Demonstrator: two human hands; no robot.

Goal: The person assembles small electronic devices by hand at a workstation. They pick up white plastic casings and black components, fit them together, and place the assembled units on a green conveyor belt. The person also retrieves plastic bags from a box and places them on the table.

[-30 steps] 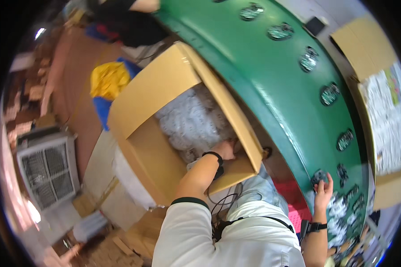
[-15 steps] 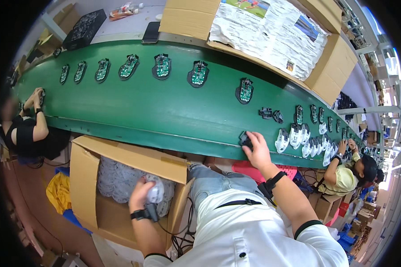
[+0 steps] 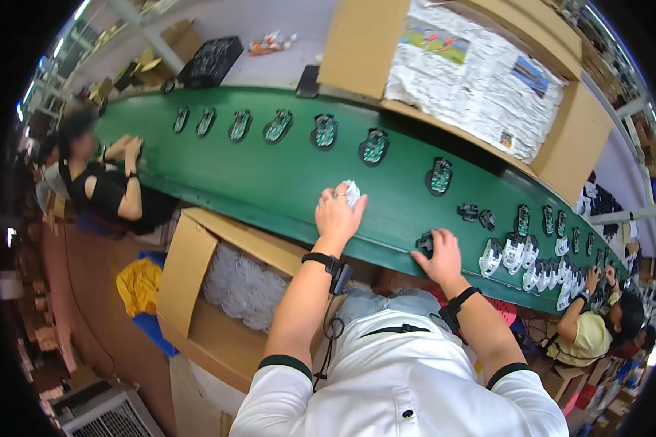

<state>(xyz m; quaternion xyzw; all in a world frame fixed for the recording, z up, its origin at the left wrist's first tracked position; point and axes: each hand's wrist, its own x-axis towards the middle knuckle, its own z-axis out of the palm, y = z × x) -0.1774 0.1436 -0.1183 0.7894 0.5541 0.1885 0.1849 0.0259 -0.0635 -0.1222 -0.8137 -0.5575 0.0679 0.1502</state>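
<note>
My left hand (image 3: 337, 217) is over the near half of the green conveyor belt (image 3: 291, 167), its fingers closed on a white plastic mouse shell (image 3: 352, 194). By the belt's near edge, my right hand (image 3: 442, 257) has its thumb and fingers around a small black plastic part (image 3: 424, 243); the fingers hide some of it. Two similar black parts (image 3: 469, 212) lie just beyond that hand. To its right stand several white mouse shells (image 3: 491, 256) in a cluster. A mouse base with a green circuit board (image 3: 439, 176) lies farther back, one of several in a row.
An open carton (image 3: 186, 277) of translucent white shells stands below the belt at left. Behind the belt is a large carton (image 3: 572, 135) with printed paper. Co-workers sit at left (image 3: 98, 182) and right (image 3: 594, 328). A black phone (image 3: 307, 81) lies at the belt's far edge.
My left hand has come up from the carton to above the belt with a white mouse shell. My right hand stays by the belt's near edge with the black part. The view has shifted.
</note>
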